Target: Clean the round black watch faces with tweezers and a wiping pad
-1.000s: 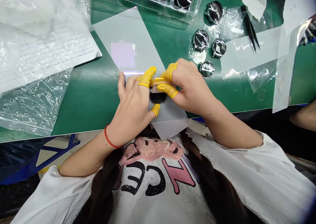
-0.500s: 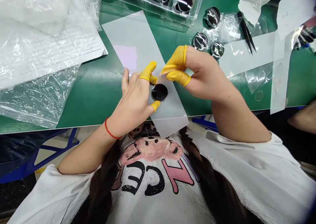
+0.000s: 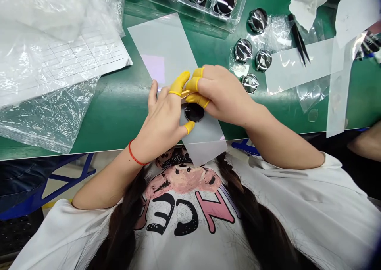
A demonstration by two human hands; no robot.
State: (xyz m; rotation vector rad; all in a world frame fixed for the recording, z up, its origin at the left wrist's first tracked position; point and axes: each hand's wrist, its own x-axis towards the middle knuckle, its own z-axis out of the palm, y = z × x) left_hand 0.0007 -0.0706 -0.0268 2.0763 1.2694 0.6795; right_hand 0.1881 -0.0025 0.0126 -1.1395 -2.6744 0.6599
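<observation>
A round black glass-faced disc [image 3: 194, 112] with a thin metal rim lies on a translucent sheet [image 3: 166, 40]. My left hand [image 3: 163, 113], in yellow finger cots, steadies it, with the thumb at its near edge and fingers by its far edge. My right hand [image 3: 220, 91], also in yellow cots, is closed in a pinch on a thin pale flexible piece [image 3: 186, 94] at the disc's far edge. The right fingers hide most of that piece and part of the disc.
A clear plastic tray [image 3: 229, 22] of larger black discs stands at the back. Several small round parts [image 3: 243, 50] lie right of my hands, near black tweezers [image 3: 299, 40] and translucent strips [image 3: 300, 66]. Plastic bags [image 3: 44, 115] and a printed sheet [image 3: 89, 50] cover the left.
My right hand has moved left and lower, bringing the pale piece against the disc's far edge by my left fingers. Another small round part now shows where that hand was. My left hand stays put.
</observation>
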